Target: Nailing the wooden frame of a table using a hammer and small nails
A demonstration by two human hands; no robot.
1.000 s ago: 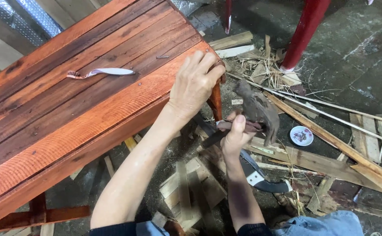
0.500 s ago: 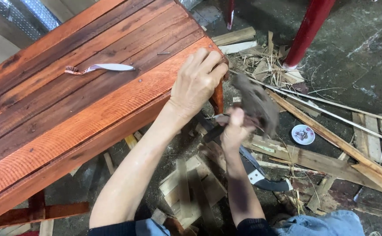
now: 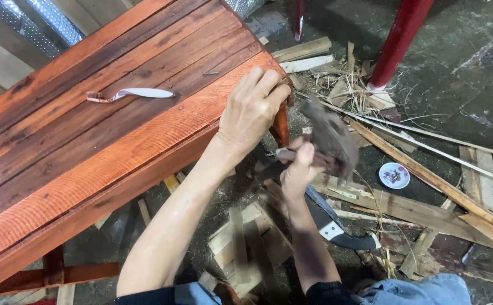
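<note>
Since half a second ago the right hand (image 3: 298,169) has swung its dark tool head (image 3: 330,138) up a little; the head is blurred with motion and stands just right of the bench (image 3: 88,169) corner. What kind of tool it is cannot be told through the blur.

Far to the left of both hands, a white-handled brush (image 3: 130,94) lies on the red-stained planks of the bench, well apart from them. Nearer, the left hand (image 3: 251,110) rests flat over the bench's end corner, fingers spread and curled over the edge; its grip closes on nothing but the wood itself. Just below and right of it, the right hand's grip is closed around the tool's handle, thumb on top, the head rising above the knuckles.

Under the forearms, pale wood offcuts (image 3: 246,243) lie on the floor. Below the right wrist lies a curved dark blade (image 3: 336,226). Further right, long wood strips (image 3: 427,181) run slantwise across the floor, with a small round white dish (image 3: 394,175) beside them, and a red post (image 3: 399,39) stands above.
</note>
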